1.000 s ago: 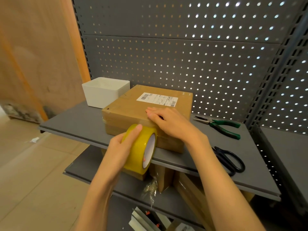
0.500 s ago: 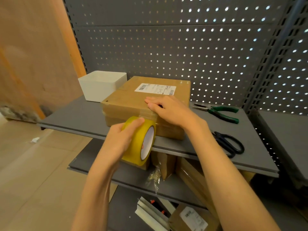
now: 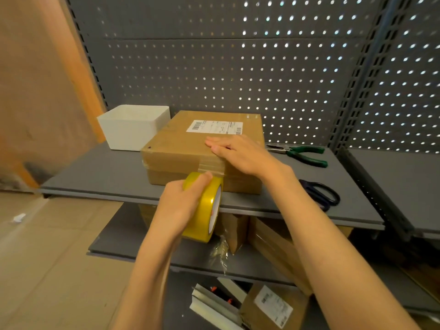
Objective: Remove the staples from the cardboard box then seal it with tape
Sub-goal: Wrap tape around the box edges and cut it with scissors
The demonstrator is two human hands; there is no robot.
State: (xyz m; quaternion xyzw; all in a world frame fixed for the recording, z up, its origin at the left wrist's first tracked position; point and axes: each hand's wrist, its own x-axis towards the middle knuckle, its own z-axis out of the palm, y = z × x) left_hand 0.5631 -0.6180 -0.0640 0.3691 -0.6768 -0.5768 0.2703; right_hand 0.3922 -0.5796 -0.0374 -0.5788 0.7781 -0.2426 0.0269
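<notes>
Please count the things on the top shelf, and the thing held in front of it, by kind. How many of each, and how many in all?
Cardboard box: 1
White bin: 1
Tape roll, held by the left hand: 1
Pliers: 1
Scissors: 1
Total: 5

- Two bare forearms rise from the bottom edge of the view, with no sleeve showing on either.
- Left hand [image 3: 178, 206] is bare: no glove, ring, or band shows on it.
- Right hand [image 3: 240, 154] is likewise bare, its wrist uncovered.
- Fingers [image 3: 215, 144] of the right hand end in short, plain nails, unpainted.
</notes>
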